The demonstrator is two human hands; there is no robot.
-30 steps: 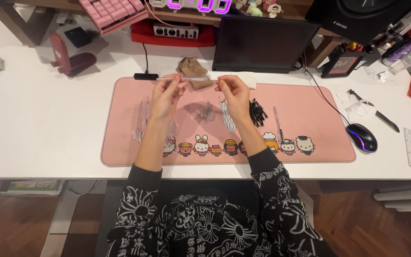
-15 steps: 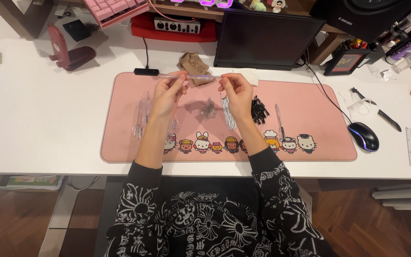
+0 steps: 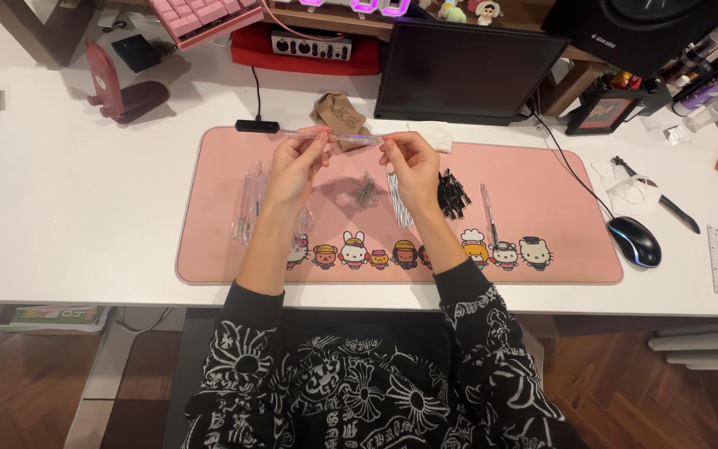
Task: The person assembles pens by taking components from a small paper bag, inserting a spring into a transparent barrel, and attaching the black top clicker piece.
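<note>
Above the pink mat (image 3: 209, 208), left hand (image 3: 295, 166) and right hand (image 3: 413, 166) grip a clear pen (image 3: 344, 138), details unclear.

A white counter (image 3: 85, 208) is covered in the middle by a pink mat (image 3: 542, 191) edged with a row of cartoon figures. A dark monitor (image 3: 467, 71) is set behind the mat, with a crumpled brown bag (image 3: 338, 112) just to its left. A black mouse (image 3: 634, 241) is placed right of the mat, and a clear ruler (image 3: 715, 260) lies further right. A dark red stand (image 3: 118, 87) is seen at the far left, and a pink keyboard (image 3: 205, 17) is propped above it.
</note>
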